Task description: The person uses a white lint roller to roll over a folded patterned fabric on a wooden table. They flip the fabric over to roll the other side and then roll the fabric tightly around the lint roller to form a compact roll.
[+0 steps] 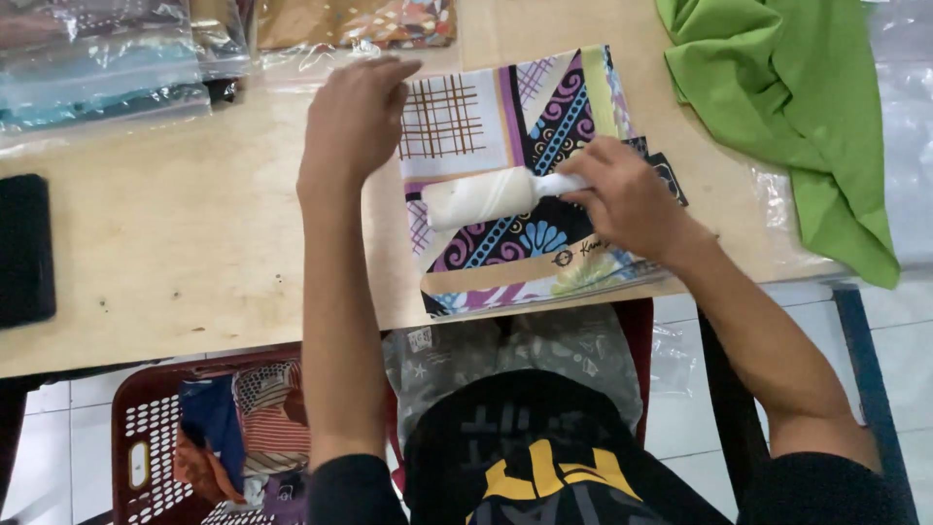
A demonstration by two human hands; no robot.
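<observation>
basket [146, 433]: seen under the table [175, 253], with clothes inside.
right hand [627, 199]: closed around the white roller [481, 197].
roller: laid on the cloth [525, 126].
left hand [352, 122]: open, pressed flat on the cloth's left edge.
green cloth [787, 87]: piled far right.

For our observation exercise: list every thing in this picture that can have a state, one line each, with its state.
Patterned cloth: folded flat on the table, pinned by the left hand.
Lint roller: lying on the cloth, handle gripped.
Left hand: palm down, pressing the cloth's edge.
Right hand: closed on the roller's handle.
Green cloth: crumpled, unfolded, draped over the table edge.
Red basket: filled with cloths.
</observation>
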